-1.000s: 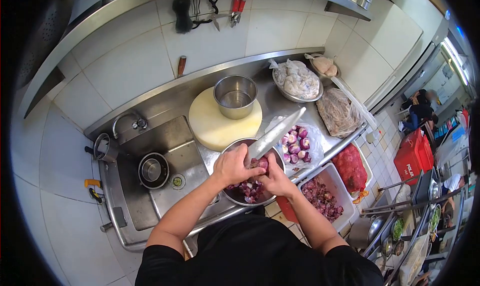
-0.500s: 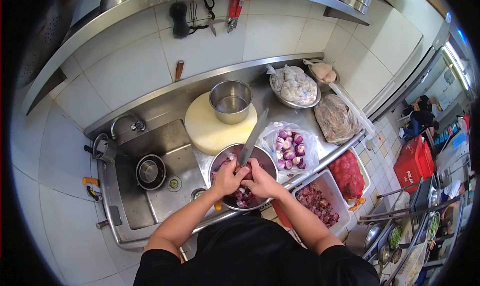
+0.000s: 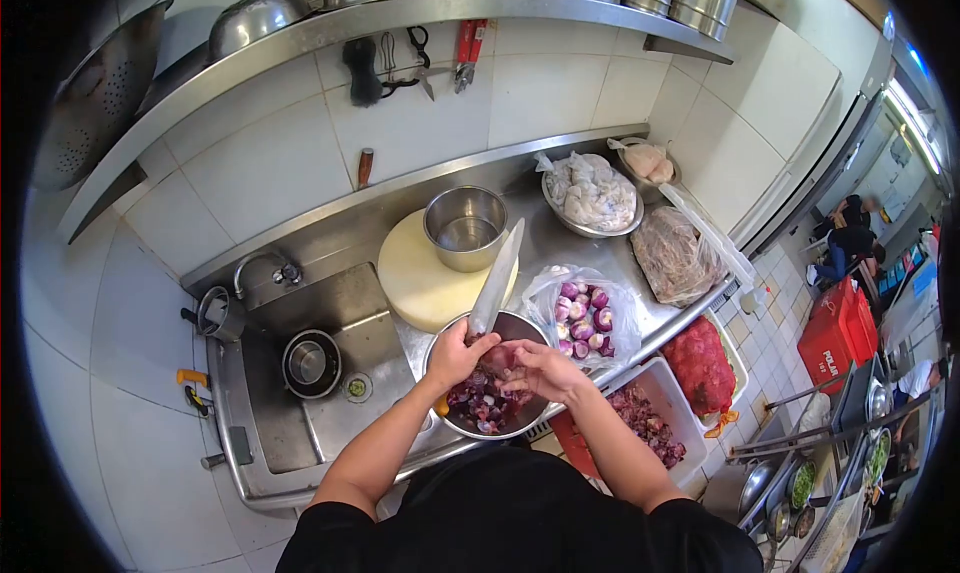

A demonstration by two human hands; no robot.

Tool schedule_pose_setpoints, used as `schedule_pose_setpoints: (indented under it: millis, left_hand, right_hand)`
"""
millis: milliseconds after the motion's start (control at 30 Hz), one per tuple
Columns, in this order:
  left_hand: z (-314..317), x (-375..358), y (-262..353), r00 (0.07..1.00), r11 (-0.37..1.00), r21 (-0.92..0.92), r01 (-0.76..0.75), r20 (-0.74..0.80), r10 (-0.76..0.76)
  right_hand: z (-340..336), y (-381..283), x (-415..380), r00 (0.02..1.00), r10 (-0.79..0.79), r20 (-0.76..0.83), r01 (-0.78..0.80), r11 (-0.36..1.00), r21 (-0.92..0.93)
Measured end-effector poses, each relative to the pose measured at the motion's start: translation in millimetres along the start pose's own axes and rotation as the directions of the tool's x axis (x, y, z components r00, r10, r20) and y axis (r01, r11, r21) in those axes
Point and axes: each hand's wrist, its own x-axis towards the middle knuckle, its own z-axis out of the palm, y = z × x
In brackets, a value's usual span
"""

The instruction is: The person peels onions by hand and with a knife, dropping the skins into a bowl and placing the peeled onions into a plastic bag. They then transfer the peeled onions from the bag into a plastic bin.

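Note:
My left hand [image 3: 458,355] is closed around the handle end of a large kitchen knife [image 3: 496,283], its blade pointing up and away from me. Beside it, my right hand [image 3: 548,370] is turned palm up with its fingers apart, over a steel bowl [image 3: 437,413]. Dark purple onion skins and pieces [image 3: 485,401] fill the bowl; some reddish skin near my right fingers is blurred. Just right of the bowl, a clear plastic bag [image 3: 628,318] holds several peeled red onions [image 3: 583,313].
A steel pot [image 3: 466,216] stands on a round cutting board [image 3: 400,273]. The sink [image 3: 270,413] is at left, holding nested pans [image 3: 311,363]. Bowls of bagged food [image 3: 592,193] sit behind. A white bin of onion skins [image 3: 655,423] and a red mesh sack [image 3: 700,363] are at right.
My right hand has moved apart from my left, and its fingers have opened over the bowl. The knife stays in my left hand. The camera view has tilted up slightly.

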Motion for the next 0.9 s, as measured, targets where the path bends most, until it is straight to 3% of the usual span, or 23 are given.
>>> schedule_pose_setpoints:
  millis: [267, 333, 367, 400, 500, 533, 600, 667, 733, 867, 900]
  left_hand:
    - [2.3, 4.5, 2.6, 0.999, 0.97, 0.242, -0.014, -0.029, 0.022]
    - [8.1, -4.3, 9.0, 0.999, 0.969, 0.244, -0.038, -0.004, 0.04]
    - [12.3, -10.7, 11.0, 0.998, 0.968, 0.245, -0.061, 0.019, 0.058]
    - [17.0, -17.5, 10.0, 0.992, 0.968, 0.219, -0.12, 0.07, 0.107]
    - [20.1, -34.2, 13.9, 0.985, 0.977, 0.162, -0.135, 0.127, 0.115]
    - [15.9, -35.2, 17.2, 0.985, 0.978, 0.162, -0.132, 0.13, 0.111]
    - [4.3, -32.7, 22.1, 0.998, 0.993, 0.1, -0.058, -0.009, 0.059]
    - [-8.5, -27.4, 16.9, 1.0, 0.989, 0.148, 0.023, 0.015, -0.025]
    - [-15.6, -28.7, 22.3, 0.997, 0.988, 0.134, -0.079, 0.033, 0.075]
    - [-11.2, -34.1, 20.8, 0.985, 0.968, 0.183, -0.171, 0.067, 0.162]
    - [-7.0, -29.7, 4.8, 0.993, 0.98, 0.161, -0.114, 0.061, 0.106]
  right_hand:
    - [-15.1, 20.5, 38.5, 0.98, -0.125, -0.152, 0.096, 0.978, -0.184]
    - [-8.7, 25.5, 48.5, 0.863, -0.328, -0.384, 0.144, 0.889, -0.435]
    - [-10.5, 22.5, 47.9, 0.876, -0.253, -0.41, 0.137, 0.947, -0.292]
    - [-6.1, 19.3, 46.2, 0.877, -0.249, -0.411, 0.133, 0.948, -0.29]
    - [-7.0, 14.6, 46.4, 0.868, -0.271, -0.415, 0.288, 0.957, -0.023]
    - [-20.7, 15.9, 47.4, 0.868, -0.268, -0.418, 0.286, 0.958, -0.02]
    - [-47.5, 21.2, 48.0, 0.951, -0.233, -0.203, 0.254, 0.964, 0.084]
    - [-32.5, 14.2, 40.4, 0.93, -0.218, -0.295, 0.272, 0.949, 0.16]
    - [-39.6, 15.1, 39.2, 0.892, -0.28, -0.355, 0.375, 0.896, 0.236]
    - [-48.1, 7.5, 27.3, 0.918, -0.389, -0.072, 0.384, 0.834, 0.396]
    - [-48.9, 6.6, 27.1, 0.924, -0.343, -0.169, 0.382, 0.832, 0.403]
